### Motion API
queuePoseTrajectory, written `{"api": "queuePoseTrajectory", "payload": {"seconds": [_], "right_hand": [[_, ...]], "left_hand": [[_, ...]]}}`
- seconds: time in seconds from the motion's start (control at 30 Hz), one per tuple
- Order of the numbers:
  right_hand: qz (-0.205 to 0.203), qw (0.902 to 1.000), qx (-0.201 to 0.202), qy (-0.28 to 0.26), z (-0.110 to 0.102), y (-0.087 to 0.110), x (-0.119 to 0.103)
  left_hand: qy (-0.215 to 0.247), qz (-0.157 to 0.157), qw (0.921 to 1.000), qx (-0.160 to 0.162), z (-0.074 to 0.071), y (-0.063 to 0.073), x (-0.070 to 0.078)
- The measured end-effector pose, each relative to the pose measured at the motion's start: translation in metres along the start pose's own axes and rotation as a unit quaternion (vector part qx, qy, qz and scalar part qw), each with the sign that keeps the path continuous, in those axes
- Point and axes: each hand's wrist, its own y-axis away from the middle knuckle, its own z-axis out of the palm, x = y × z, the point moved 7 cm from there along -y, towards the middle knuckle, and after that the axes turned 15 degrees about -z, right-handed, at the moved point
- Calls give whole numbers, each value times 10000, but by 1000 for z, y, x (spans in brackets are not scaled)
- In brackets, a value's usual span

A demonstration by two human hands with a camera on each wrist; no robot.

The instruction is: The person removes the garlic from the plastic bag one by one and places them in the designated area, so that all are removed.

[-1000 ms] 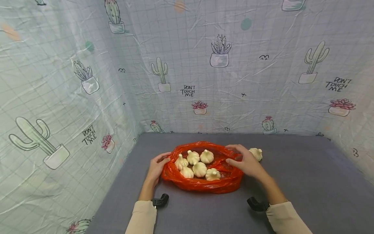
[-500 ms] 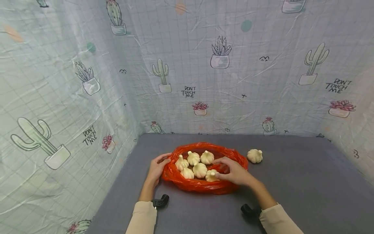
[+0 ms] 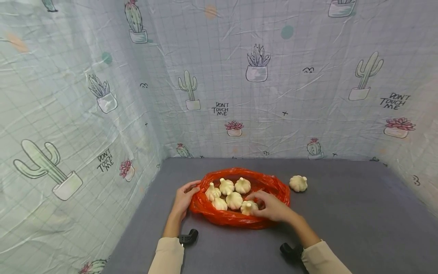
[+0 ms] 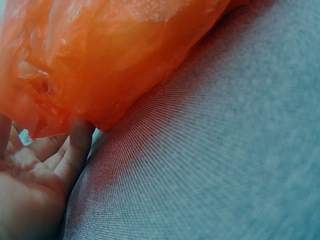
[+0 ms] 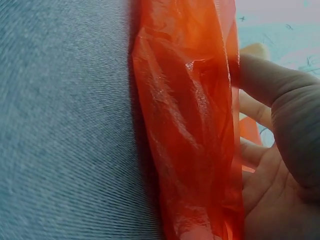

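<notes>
A red plastic bag (image 3: 236, 219) lies spread with its mouth up, the rim rolled into a ring. Inside it sit several whitish garlic bulbs (image 3: 234, 200). My left hand (image 3: 182, 198) holds the bag's left side; in the left wrist view its fingertips are against the thin orange-red film (image 4: 115, 65). Reaching over the right rim, my right hand (image 3: 273, 207) has thumb and fingers around the front-right garlic bulb (image 3: 248, 207). The right wrist view shows the bag wall (image 5: 185, 125) in front of the fingers, hiding part of them.
One loose garlic bulb (image 3: 298, 183) lies on the grey table (image 3: 342, 213), right of the bag. A curtain (image 3: 212, 87) printed with cacti hangs behind the table and along the left side. Each wrist bears a black camera mount (image 3: 188, 237).
My right hand has moved left and down from the bag's right rim to the front-right bulb, and the loose bulb is fully visible. The left hand stays at the bag.
</notes>
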Motion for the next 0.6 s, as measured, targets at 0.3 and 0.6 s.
{"api": "queuePoseTrajectory", "payload": {"seconds": [0.3,0.6], "right_hand": [[101,9999,-64,28,2,0,2],[42,10000,16,27,-1,0,1]], "left_hand": [[88,83,9999,9,-1,-2,-1],[32,64,10000,31,-1,-2,-1]]}}
